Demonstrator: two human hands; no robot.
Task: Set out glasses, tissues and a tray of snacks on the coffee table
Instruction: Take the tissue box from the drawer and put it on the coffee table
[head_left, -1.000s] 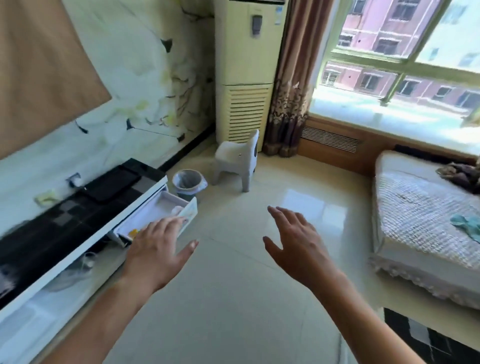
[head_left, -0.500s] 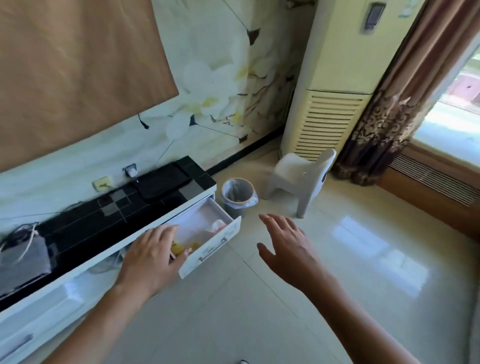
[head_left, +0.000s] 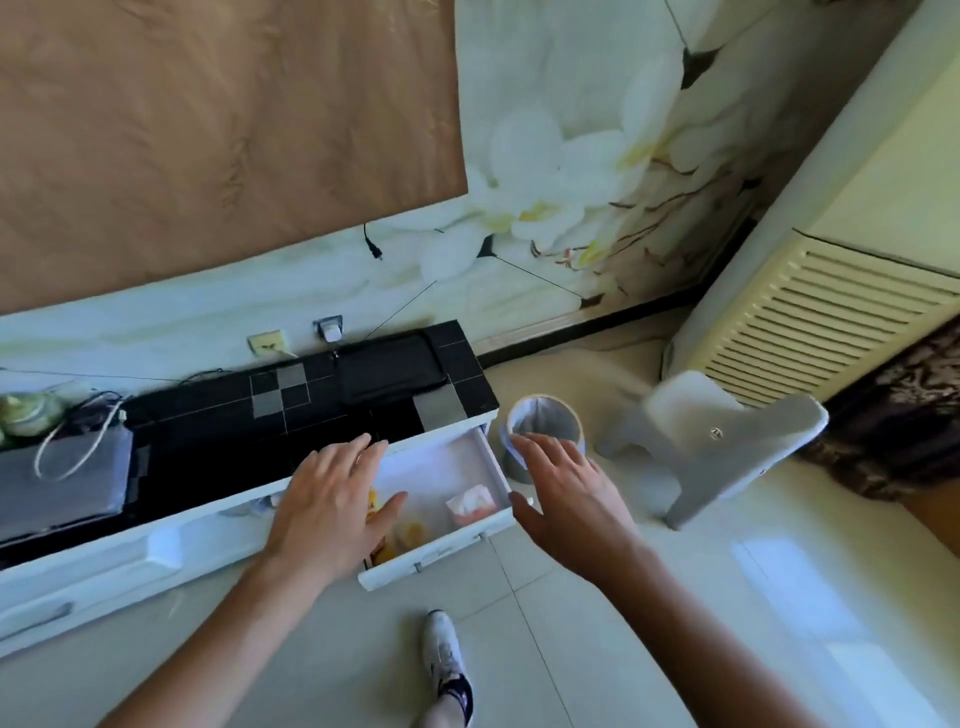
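A white drawer (head_left: 441, 552) stands pulled out of the low black-topped TV cabinet (head_left: 291, 400). Inside lie yellow-orange snack packets (head_left: 413, 532) and a pink and white tissue pack (head_left: 470, 501). My left hand (head_left: 332, 506) hovers over the drawer's left part with fingers spread, holding nothing and covering some of the snacks. My right hand (head_left: 569, 501) is open at the drawer's right front corner, empty. No glasses, tray or coffee table are in view.
A small bin (head_left: 543, 428) with a liner stands right of the cabinet. A grey plastic child's chair (head_left: 727, 447) is beyond it, and a tall air conditioner (head_left: 831, 312) in the corner. A grey bag (head_left: 62, 478) sits on the cabinet. My shoe (head_left: 447, 660) is on the tiled floor.
The view has swung left and down and come closer to the cabinet. Both hands now reach the open drawer, the left one over its contents.
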